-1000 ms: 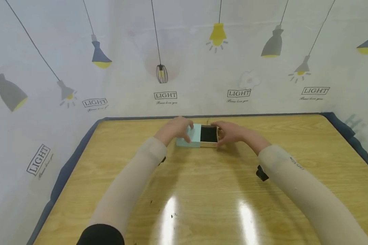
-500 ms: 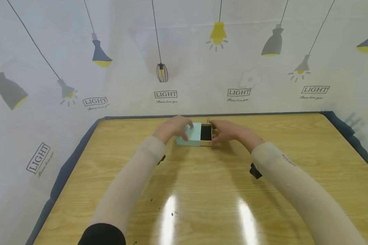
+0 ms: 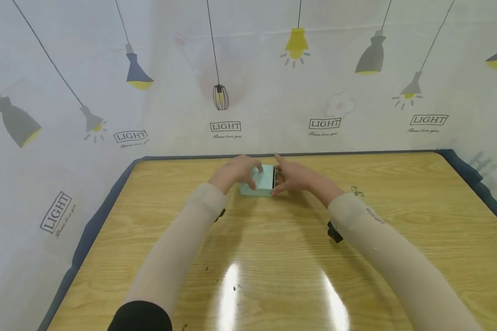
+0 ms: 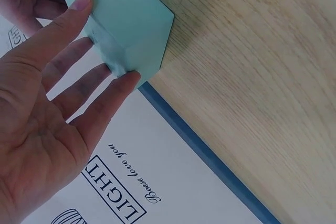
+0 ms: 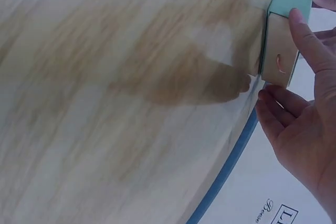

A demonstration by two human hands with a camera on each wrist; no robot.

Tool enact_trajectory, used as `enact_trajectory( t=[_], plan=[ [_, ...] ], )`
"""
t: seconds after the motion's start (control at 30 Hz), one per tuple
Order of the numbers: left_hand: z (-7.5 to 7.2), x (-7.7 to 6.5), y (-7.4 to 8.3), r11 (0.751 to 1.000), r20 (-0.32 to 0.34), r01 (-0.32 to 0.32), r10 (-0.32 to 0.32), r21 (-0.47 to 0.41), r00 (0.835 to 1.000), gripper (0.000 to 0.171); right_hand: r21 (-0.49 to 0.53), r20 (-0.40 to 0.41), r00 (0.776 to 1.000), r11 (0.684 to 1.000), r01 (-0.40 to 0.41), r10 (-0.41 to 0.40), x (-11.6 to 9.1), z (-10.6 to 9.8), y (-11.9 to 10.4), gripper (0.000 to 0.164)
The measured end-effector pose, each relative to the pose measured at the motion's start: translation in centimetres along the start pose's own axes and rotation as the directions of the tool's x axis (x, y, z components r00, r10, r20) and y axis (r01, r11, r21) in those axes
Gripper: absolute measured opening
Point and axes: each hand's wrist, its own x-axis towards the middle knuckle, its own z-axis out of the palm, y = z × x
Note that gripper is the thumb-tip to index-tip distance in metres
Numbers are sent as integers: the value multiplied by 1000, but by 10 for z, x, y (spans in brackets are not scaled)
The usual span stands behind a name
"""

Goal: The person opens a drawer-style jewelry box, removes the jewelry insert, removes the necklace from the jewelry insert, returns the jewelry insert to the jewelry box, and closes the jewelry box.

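A mint-green drawer box (image 3: 262, 180) lies on the table near its far edge. Only a narrow strip of its dark inside shows at the right end, beyond the green sleeve. My left hand (image 3: 238, 172) grips the sleeve, thumb on one side and fingers on the other, as the left wrist view shows on the green cover (image 4: 126, 19). At the opposite end, my right hand (image 3: 296, 177) holds the drawer's tan end panel (image 5: 278, 51) between thumb and fingers. A small ribbon pull (image 5: 280, 64) hangs on that panel.
The wood-grain table (image 3: 281, 248) has a dark blue border along its edge. Behind it hangs a white cloth (image 3: 269, 92) printed with lamps and the word LIGHT. Small dark specks (image 3: 234, 288) mark the tabletop.
The drawer has slid leftward into the green sleeve, pushed by my right hand, until only a thin dark strip shows. My left hand has stayed nearly in place on the sleeve.
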Motion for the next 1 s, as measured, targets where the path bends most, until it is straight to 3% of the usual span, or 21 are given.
enact_trajectory(
  t=[0.37, 0.47, 0.63, 0.7, 0.87, 1.0],
  plan=[
    [0, 2, -1, 1000, -4, 7, -7, -11, 1000, 68, -8, -68, 998, 1000, -5, 4, 4, 14, -3, 139],
    [0, 2, -3, 1000, -9, 13, -14, -20, 1000, 69, -70, -64, 998, 997, -19, 14, 3, 14, -7, 123],
    [1, 2, -4, 1000, -9, 10, -10, -28, 1000, 68, -218, -68, 998, 976, -30, 15, 1, 15, -11, 70],
    [1, 3, -4, 1000, -8, 5, -5, -30, 1000, 68, -277, -72, 997, 961, -5, -15, 2, 16, -11, 60],
    [2, 5, -4, 1000, -10, -5, 5, -30, 1000, 67, -333, -61, 991, 939, 91, -118, 0, 16, -10, 58],
    [4, 6, -6, 1000, -10, -4, 4, -26, 1000, 67, -335, -40, 991, 936, 106, -127, -2, 11, -6, 61]
  ],
)
